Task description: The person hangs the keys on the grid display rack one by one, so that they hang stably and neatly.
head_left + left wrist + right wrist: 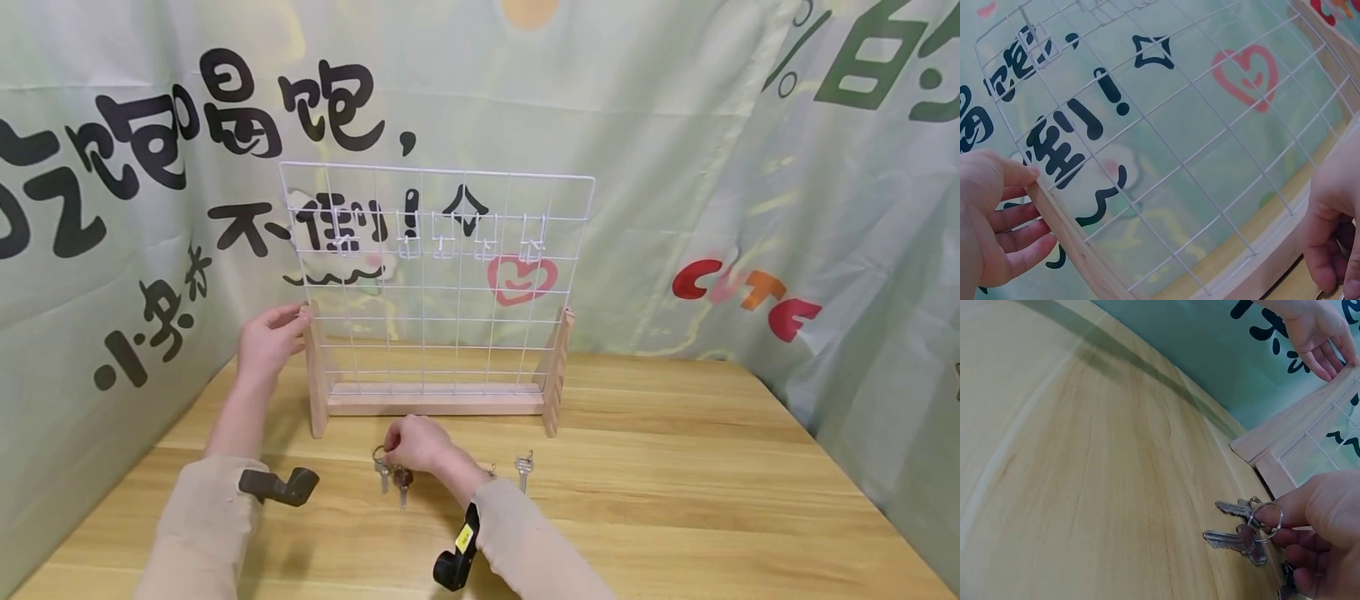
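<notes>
- One wire grid (423, 318) is carried in one wooden stand (435, 405); five white hooks (442, 247) are hung on the grid.
- The stand's left upright is touched at its top by the left grip (268, 340), fingers nearly straight.
- One key ring (1282, 515) is clamped in the right grip (416, 442), just before the stand's base.
- Two keys (1224, 540) are seen at the ring; one further key (524, 471) is laid to the right.
- The worktop (712, 458) is extended well past the stand rightward; its edge is bordered by printed cloth (645, 317).
</notes>
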`<state>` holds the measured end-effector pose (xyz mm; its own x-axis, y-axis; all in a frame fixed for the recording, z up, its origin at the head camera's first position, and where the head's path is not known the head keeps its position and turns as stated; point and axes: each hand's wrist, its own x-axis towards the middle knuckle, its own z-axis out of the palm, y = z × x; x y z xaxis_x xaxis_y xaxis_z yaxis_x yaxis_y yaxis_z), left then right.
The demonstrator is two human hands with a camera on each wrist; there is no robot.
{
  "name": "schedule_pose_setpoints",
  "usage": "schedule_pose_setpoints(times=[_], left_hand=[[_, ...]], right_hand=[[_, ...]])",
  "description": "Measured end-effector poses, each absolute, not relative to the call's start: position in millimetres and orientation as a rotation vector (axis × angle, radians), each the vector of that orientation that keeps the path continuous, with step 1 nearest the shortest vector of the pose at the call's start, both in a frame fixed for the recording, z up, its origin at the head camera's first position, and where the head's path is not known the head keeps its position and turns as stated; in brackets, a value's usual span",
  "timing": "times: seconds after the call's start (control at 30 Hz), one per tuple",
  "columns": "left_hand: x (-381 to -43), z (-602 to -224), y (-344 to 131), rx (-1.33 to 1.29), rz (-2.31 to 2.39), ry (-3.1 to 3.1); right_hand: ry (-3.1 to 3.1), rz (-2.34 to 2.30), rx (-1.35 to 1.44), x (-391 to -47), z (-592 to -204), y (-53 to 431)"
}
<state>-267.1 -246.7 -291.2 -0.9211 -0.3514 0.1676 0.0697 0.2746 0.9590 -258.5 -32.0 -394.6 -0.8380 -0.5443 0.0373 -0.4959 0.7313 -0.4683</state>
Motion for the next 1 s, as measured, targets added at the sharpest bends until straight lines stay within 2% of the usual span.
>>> schedule_pose_setpoints(times=[0.77,1.0], left_hand=[[-266.7,-292.7,-246.1,0.272,-1.687,-2.207],[-267.5,-293.9,-246.7,0.270,-1.671,-2.211]], right_hand=[[2.779,-0.844,-0.742,-256.1,-396.9,-36.5],[2.774,-0.847,-0.938,-259.6,-386.4,-35.2]])
